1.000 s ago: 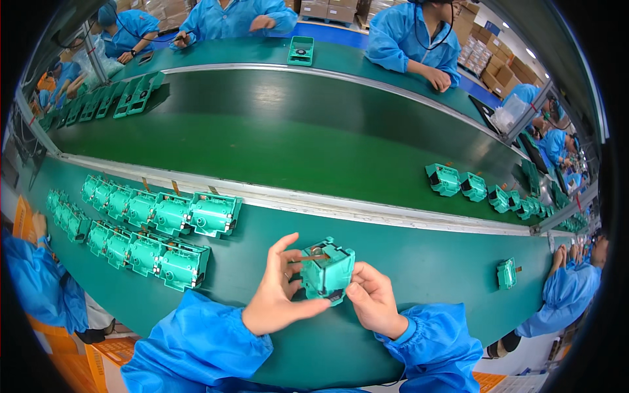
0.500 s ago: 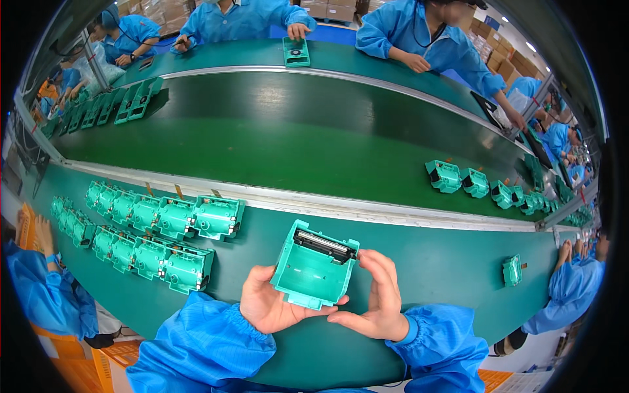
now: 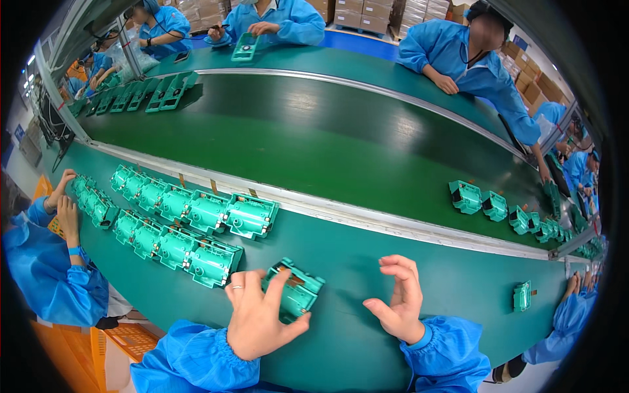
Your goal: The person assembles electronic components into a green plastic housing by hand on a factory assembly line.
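Note:
My left hand (image 3: 257, 313) is closed over a teal plastic housing (image 3: 301, 296), thumb on its near side and fingers across its left part. The housing is tilted, with a brown strip showing in its upper part; whether it touches the table is hard to tell. To its right, my right hand (image 3: 401, 302) is held up with fingers apart and nothing in them. Left of my left hand stand two rows of similar teal housings, the closest being one at the end of the front row (image 3: 213, 263) and one at the end of the back row (image 3: 250, 216).
A green conveyor belt (image 3: 314, 144) runs beyond a pale rail (image 3: 327, 208), carrying several teal housings (image 3: 466, 196) at right and teal covers (image 3: 171, 92) at far left. One housing (image 3: 522, 296) stands on the table at right. Co-workers in blue sleeves sit opposite and at both sides.
The housing has turned from its open hollow facing me to another side and moved lower left. My right hand has let go and opened. The view has shifted; a co-worker opposite has lifted a cover.

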`<move>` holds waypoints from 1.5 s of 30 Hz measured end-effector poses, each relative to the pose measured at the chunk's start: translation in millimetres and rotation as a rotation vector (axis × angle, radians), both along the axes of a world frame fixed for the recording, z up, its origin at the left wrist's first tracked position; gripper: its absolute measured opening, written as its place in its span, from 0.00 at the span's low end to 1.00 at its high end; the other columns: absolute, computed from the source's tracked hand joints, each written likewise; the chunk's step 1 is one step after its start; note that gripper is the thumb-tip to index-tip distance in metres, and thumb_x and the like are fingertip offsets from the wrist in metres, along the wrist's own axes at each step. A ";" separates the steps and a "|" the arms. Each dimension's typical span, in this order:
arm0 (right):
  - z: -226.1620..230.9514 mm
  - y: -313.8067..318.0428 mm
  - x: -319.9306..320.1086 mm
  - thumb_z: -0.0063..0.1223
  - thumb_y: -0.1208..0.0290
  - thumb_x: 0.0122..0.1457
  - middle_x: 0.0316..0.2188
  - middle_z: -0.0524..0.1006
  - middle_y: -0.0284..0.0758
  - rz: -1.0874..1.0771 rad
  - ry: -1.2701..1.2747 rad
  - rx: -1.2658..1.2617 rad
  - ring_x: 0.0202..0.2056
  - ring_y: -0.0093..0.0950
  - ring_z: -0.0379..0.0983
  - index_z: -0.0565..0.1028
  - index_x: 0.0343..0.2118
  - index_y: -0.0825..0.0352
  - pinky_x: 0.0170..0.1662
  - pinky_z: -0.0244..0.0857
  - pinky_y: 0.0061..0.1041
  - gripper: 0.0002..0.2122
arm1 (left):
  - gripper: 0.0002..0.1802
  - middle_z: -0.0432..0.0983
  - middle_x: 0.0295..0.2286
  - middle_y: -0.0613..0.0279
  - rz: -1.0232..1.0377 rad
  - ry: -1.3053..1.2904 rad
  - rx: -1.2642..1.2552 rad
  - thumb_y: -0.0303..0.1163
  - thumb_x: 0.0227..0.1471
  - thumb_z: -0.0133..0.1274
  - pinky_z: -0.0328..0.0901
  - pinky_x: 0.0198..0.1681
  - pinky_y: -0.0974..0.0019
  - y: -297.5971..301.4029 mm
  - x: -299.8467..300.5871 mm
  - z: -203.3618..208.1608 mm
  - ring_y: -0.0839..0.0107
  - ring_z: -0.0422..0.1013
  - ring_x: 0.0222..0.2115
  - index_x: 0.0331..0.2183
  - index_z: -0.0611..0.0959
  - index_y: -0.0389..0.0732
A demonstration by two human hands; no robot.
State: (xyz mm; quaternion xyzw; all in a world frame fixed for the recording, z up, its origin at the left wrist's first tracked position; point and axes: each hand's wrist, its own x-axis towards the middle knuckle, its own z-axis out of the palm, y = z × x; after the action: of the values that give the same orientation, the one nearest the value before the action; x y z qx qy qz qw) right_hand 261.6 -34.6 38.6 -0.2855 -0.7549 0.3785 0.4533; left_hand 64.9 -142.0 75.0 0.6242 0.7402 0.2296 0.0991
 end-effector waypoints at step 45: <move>28.5 13.9 18.4 0.66 0.75 0.27 0.42 0.65 0.42 -0.107 -0.331 0.505 0.41 0.41 0.61 0.59 0.50 0.70 0.42 0.59 0.36 0.40 | 0.42 0.57 0.46 0.53 -0.396 -1.852 -0.123 0.16 0.43 0.50 0.62 0.44 0.69 56.3 41.8 -28.0 0.69 0.62 0.44 0.56 0.47 0.42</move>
State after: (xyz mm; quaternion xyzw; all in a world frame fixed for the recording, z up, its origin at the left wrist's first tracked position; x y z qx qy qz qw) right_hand 280.0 -20.8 67.1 -0.2608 -0.8725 0.1030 0.4001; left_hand 106.7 -85.7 47.0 0.3019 0.2591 0.5729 0.7166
